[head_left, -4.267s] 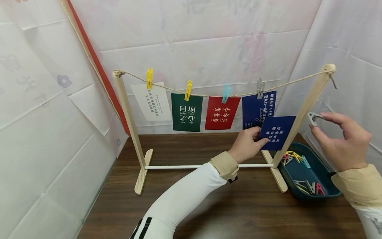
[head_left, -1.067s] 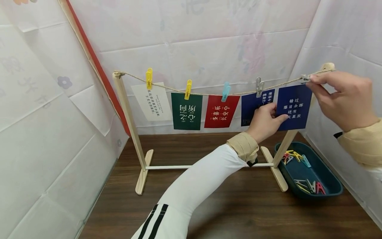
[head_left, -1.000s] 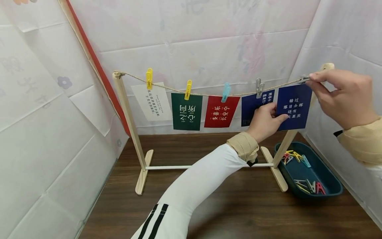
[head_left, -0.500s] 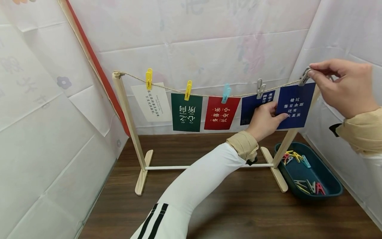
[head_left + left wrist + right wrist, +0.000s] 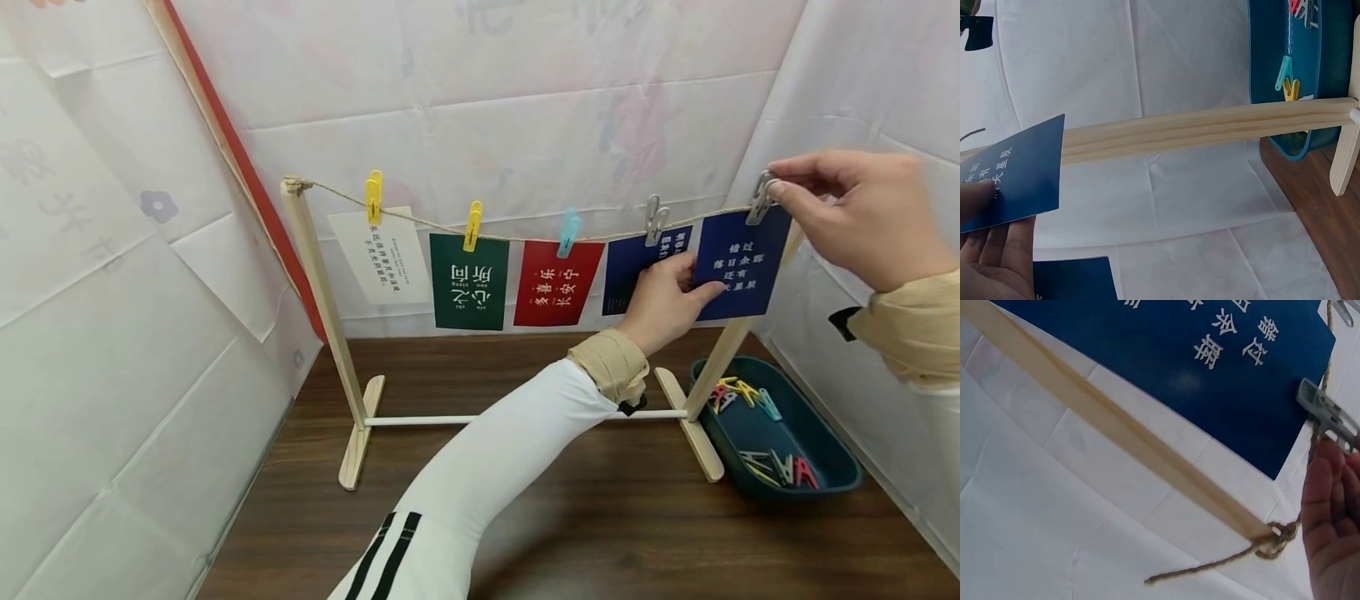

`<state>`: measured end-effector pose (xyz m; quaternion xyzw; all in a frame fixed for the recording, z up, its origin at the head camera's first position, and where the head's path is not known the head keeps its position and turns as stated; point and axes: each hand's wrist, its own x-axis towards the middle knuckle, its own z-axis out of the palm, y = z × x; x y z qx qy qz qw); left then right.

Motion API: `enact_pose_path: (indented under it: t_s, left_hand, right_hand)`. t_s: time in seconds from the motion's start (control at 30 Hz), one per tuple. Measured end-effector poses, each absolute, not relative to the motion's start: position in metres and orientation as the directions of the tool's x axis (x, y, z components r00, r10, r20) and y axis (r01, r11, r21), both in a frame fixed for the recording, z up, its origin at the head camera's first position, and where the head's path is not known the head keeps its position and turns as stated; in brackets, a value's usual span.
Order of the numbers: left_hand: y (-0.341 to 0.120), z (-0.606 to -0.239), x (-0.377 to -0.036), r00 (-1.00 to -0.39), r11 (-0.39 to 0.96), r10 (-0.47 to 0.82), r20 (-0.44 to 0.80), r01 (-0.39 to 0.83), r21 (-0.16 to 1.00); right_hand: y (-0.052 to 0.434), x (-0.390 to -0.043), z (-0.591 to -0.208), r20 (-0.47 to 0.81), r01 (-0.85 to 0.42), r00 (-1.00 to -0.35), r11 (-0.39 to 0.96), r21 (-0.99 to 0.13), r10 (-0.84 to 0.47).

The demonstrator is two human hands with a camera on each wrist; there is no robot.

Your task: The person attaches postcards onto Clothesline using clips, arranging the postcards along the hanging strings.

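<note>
Blue card (image 5: pixel 738 262) now hangs at the twine (image 5: pixel 600 236) by the right post, up from bench level seconds ago. Your left hand (image 5: pixel 663 304) pinches its lower edge; your right hand (image 5: pixel 862 217) squeezes the grey clip (image 5: pixel 761 198) onto its top corner, so pinning looks nearly finished.

The rack (image 5: pixel 322 283) is pale, matt bare wood, strung with rough, fibrous twine (image 5: pixel 525 237). The blue card (image 5: pixel 738 262) is smooth paper with a faint sheen, its grey clip (image 5: pixel 1327 415) looks like plastic. The tabletop (image 5: pixel 600 533) shows dark wood grain; the tray (image 5: pixel 825 467) is smooth teal plastic.
</note>
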<state>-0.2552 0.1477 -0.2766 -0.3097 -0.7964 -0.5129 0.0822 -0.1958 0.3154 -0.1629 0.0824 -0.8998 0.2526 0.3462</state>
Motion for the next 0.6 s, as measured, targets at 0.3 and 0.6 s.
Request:
enact_pose_path:
  t_s: [0.3,0.6]
  left_hand:
    - [0.145,-0.279,-0.254,-0.779,0.294,0.432,0.455,0.598,0.746]
    - [0.144,-0.282,-0.25,-0.789,0.295,0.444,0.425,0.576,0.762]
  right_hand:
    - [0.321,-0.194,-0.163,0.632,-0.316,-0.774,0.849,-0.422,0.026]
    - [0.312,-0.185,-0.171,0.696,-0.342,-0.711,0.815,-0.468,0.102]
